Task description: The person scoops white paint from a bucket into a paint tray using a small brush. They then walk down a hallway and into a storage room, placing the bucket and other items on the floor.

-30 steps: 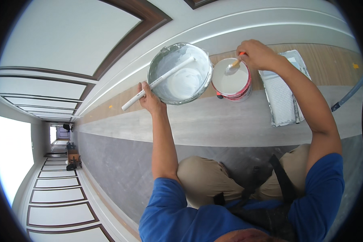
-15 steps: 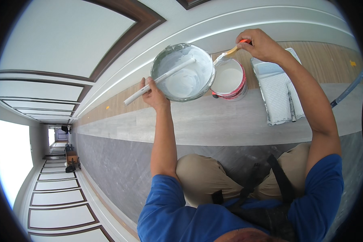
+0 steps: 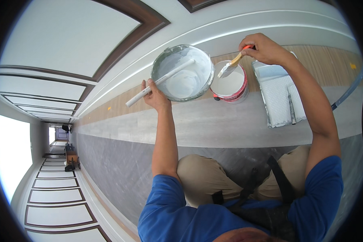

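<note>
My left hand (image 3: 154,94) grips a white plastic pipe (image 3: 137,98) at the left rim of a paint-coated bucket (image 3: 184,78); the pipe lies across the bucket's mouth, which has thin white paint inside. My right hand (image 3: 257,48) is closed on the orange-and-wood handle of a paintbrush (image 3: 236,61). The brush's paint-covered bristles point down to the left, over a smaller red-rimmed can (image 3: 230,84) of white paint. Right of that can, partly behind my right arm, a paint tray (image 3: 273,105) holds what looks like a roller (image 3: 291,109), coated in white.
A white panelled wall (image 3: 68,36) with dark trim runs beside the wood-look floor (image 3: 149,129). A blue-grey curved bar or hose (image 3: 347,92) is at the right. Down the corridor at the left are a wooden desk (image 3: 71,155) and black chairs (image 3: 70,163).
My right hand raised the brush out of the can toward the bucket's right rim, then moved it back over the can. My left hand and the bucket have shifted slightly right.
</note>
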The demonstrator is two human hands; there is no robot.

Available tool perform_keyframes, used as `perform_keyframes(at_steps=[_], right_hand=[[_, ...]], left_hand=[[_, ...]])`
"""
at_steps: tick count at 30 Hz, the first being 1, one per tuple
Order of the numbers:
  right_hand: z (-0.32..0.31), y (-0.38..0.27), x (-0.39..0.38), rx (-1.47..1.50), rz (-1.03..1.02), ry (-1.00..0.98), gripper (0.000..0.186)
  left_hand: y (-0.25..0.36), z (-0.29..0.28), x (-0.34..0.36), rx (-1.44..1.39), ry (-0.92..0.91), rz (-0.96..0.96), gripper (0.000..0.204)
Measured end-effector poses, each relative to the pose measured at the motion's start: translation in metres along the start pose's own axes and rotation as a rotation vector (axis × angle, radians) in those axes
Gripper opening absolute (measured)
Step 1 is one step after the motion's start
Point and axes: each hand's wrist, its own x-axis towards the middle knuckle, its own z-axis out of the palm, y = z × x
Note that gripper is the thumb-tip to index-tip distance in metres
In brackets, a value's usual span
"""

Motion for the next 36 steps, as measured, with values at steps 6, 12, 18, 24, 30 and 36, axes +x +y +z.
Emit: perform_keyframes(at_steps=[6,12,18,24,30,36], right_hand=[[0.009,0.009,0.001,-0.11,-0.033,-0.005,0.018],[0.053,0.022,0.007,-0.216,-0.062,0.013,0.017],[0.04,0.031,0.016,-0.118,0.012,0.016,0.02],[0.018,0.033,0.016,0.274,0.165,0.125,0.026],[0.023,0.031,0.022,0.405,0.104,0.304,0.03],[0.02,0.033,0.016,0.337,0.119,0.313,0.031]], left_hand=[[0.001,-0.025,0.016,-0.069,0.08,-0.054,0.06],[-0.009,-0.061,0.031,-0.219,0.134,-0.208,0.059],[-0.044,-0.099,0.049,-0.321,0.112,-0.322,0.059],[-0.06,-0.11,0.055,-0.408,0.111,-0.496,0.059],[-0.049,-0.069,0.04,-0.346,0.083,-0.381,0.058],[-0.03,-0.033,0.021,-0.267,0.117,-0.334,0.057]])
